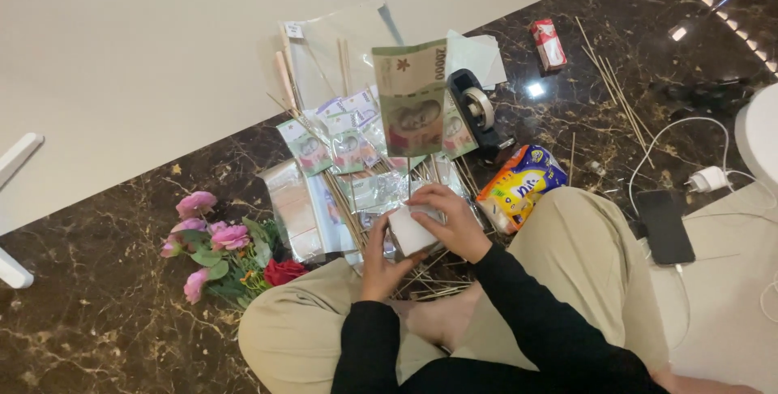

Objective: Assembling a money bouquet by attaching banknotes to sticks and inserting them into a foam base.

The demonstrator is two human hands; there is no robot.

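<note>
Both hands, left hand (379,258) and right hand (451,220), have fingers pinching a white block (410,230); banknotes (348,147) crowd ahead, bare floor (97,313) lies left.

One view only, from the head, tipped steeply down over a seated person's crossed legs (583,256) onto the dark marble floor (105,337). The camera sits close: the hands (421,236) land just below frame centre, with the black sleeves running out at 6 o'clock. Forward is toward 12 o'clock, where a pale wall (162,45) fills the upper left. The look is a touch skewed, so the wall's foot slants from 9 o'clock up to 1 o'clock. At 3 o'clock a phone (664,228) and charger cable (673,130) edge in.
</note>
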